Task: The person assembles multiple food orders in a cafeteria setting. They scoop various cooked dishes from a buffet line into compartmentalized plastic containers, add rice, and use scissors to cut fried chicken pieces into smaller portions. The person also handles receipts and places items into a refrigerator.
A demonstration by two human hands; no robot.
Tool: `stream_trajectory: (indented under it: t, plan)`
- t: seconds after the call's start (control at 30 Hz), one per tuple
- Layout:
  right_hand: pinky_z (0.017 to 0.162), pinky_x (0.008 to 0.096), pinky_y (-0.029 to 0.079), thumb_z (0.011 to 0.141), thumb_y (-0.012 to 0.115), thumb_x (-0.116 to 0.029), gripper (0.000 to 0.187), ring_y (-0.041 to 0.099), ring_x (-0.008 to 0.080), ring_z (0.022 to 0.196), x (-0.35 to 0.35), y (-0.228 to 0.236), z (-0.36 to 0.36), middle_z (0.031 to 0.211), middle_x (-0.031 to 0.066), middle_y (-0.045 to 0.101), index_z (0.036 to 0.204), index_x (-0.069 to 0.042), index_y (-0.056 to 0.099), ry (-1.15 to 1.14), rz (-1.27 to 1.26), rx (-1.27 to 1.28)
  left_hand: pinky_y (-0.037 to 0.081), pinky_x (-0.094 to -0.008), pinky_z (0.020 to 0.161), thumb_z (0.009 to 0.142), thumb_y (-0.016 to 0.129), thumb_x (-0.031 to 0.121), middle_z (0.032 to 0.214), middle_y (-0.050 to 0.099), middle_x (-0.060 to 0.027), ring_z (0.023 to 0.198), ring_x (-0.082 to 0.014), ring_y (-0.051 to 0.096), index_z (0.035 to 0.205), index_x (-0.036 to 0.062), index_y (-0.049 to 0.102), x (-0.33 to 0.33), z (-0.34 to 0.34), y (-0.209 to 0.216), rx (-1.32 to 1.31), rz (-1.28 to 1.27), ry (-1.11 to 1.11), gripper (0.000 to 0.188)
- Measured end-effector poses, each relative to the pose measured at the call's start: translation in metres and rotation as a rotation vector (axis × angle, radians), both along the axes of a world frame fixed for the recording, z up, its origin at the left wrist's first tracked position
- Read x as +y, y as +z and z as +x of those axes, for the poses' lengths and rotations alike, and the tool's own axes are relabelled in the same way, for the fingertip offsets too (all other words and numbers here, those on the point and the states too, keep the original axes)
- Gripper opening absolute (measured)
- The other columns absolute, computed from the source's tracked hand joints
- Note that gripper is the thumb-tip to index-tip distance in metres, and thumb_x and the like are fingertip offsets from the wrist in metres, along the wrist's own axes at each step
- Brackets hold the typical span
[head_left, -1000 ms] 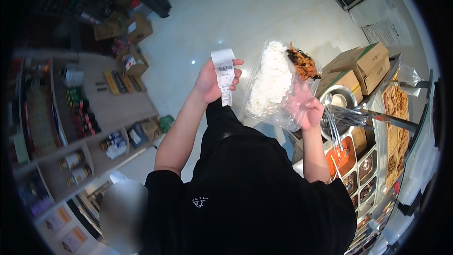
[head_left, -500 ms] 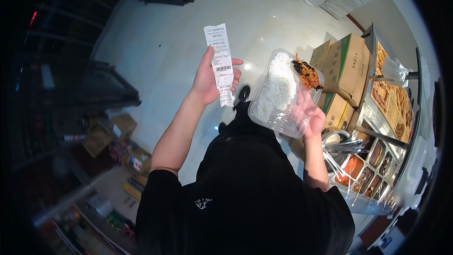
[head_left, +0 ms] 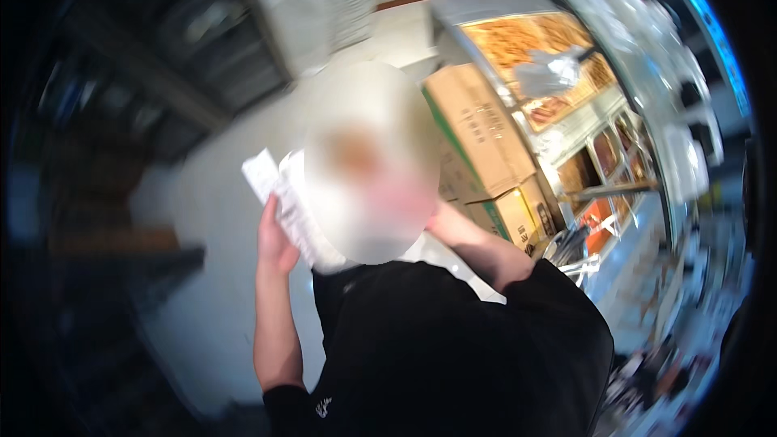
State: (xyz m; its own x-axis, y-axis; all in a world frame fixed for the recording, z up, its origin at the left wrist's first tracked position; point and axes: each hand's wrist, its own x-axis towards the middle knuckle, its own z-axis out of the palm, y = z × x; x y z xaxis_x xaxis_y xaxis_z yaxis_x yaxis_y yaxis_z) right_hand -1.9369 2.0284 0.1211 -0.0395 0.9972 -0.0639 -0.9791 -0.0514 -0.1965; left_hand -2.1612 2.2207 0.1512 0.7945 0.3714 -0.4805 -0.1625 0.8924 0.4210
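While the view is smeared by motion, the grip on one side reads plainly: the left hand [head_left: 275, 244] is closed on a paper slip [head_left: 285, 198], thumb and fingers pinching its lower part, so the strip stands up and leans away above the knuckles. Right hand: hidden behind a blurred patch at the middle of the frame; only the bent forearm shows, raised to about the same height as the slip. Cannot tell whether that hand is open or closed, or what it carries.

Below the grip: black sleeve and black top [head_left: 453, 356] of the person.

Just right of the raised forearm: two stacked cardboard boxes [head_left: 477, 146]. Beyond them, further right of the grip: a food counter [head_left: 615, 170] with trays of orange and brown food, and a metal rail along its front. Pale floor [head_left: 202, 307] lies left of and under the gripping hand.

Judgement: the step in hand looks like reading or checking the slip. A next move would call for a steady hold and the slip turned flat to the eyes.
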Motion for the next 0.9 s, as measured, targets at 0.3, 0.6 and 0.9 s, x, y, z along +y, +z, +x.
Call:
stream_trajectory:
  t: [0.3, 0.6, 0.9]
  plan:
    - [0.108, 0.0632, 0.043, 0.074, 0.048, -0.002, 0.067, 0.048, 0.0426, 0.134, 0.177, -0.064, 0.168, 0.141, 0.0201, 0.051, 0.141, -0.003, 0.044, -0.273, -0.035, 0.118, 0.043, -0.0483, 0.112, 0.108, 0.03, 0.048, 0.146, 0.054, -0.0141, 0.132, -0.0324, 0.053, 0.149, 0.0028, 0.042, 0.201, 0.246, -0.069, -0.193, -0.101, -0.422, 0.062]
    - [0.104, 0.0478, 0.049, 0.073, 0.053, -0.005, 0.069, 0.055, 0.039, 0.127, 0.258, -0.036, 0.391, 0.138, 0.0195, 0.053, 0.142, 0.0, 0.044, -0.765, -0.175, -0.038, 0.042, -0.0502, 0.112, 0.106, 0.024, 0.06, 0.15, 0.049, -0.0146, 0.135, -0.0333, 0.051, 0.155, 0.0081, 0.036, 0.319, 0.576, -0.024, -0.129, -0.193, -0.911, 0.072]
    - [0.111, 0.0559, 0.041, 0.072, 0.051, -0.01, 0.062, 0.052, 0.0376, 0.13, 0.262, -0.101, 0.652, 0.144, 0.0136, 0.051, 0.134, -0.007, 0.051, -1.161, -0.112, 0.052, 0.043, -0.0489, 0.111, 0.108, 0.034, 0.042, 0.144, 0.054, -0.0152, 0.132, -0.0324, 0.053, 0.152, 0.0067, 0.039, 0.35, 0.939, -0.087, 0.058, 0.03, -1.111, 0.057]
